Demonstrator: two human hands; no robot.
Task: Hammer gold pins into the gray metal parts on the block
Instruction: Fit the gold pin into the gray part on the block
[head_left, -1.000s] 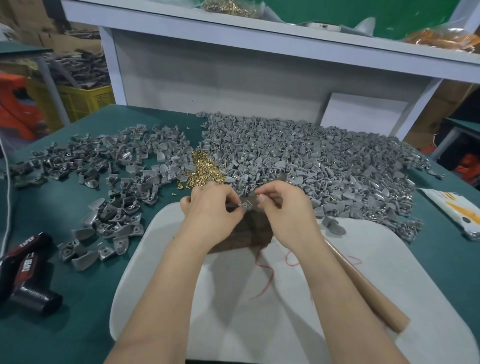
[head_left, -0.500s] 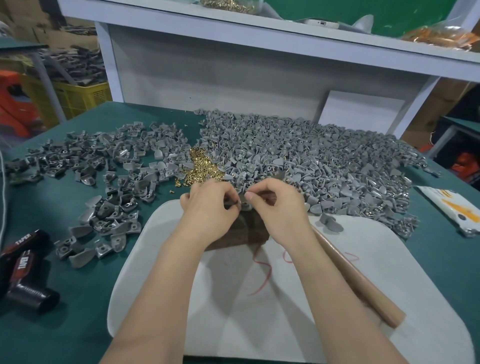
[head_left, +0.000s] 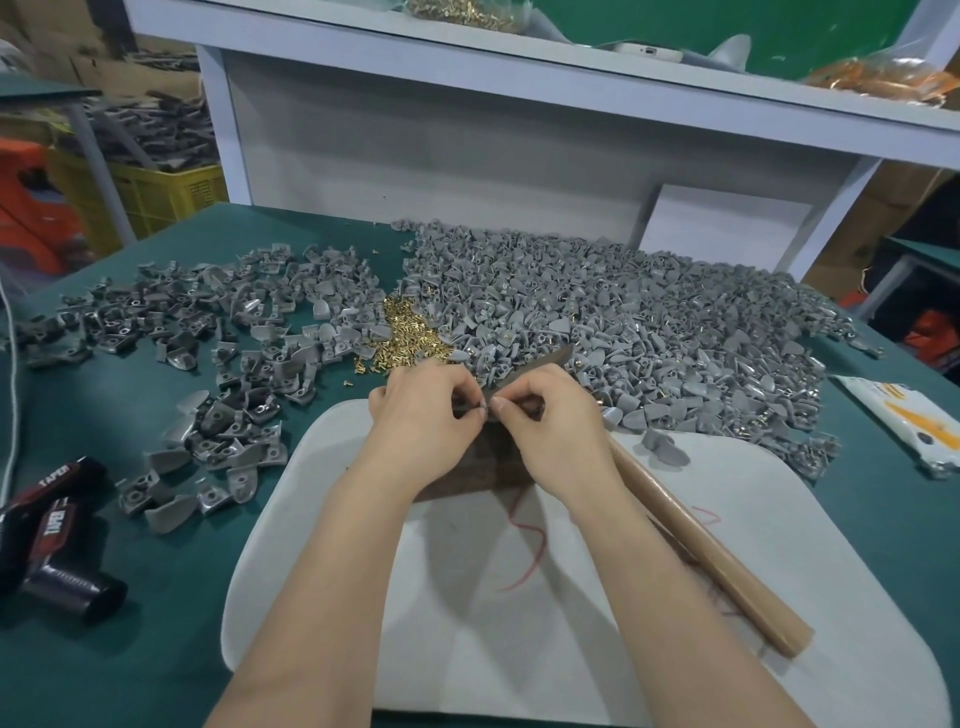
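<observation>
On the bench (head_left: 218, 597), the large right heap of gray parts (head_left: 649, 322) looked pinned and the smaller left pile (head_left: 223, 353) apparently waited. The hammer (head_left: 701, 551) lay unused beside the block (head_left: 483, 470), where left hand (head_left: 421, 415) and right hand (head_left: 556, 421) pinched one part (head_left: 481, 410), near the gold pins (head_left: 410, 332).

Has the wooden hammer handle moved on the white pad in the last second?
No. The hammer handle lies as before: same slant across the white pad, same gap to the loose gray part beside it.

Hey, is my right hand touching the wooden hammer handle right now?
Cannot tell. In the head view the wooden hammer handle passes behind the wrist of the right hand, which hides any contact or gap.
</observation>
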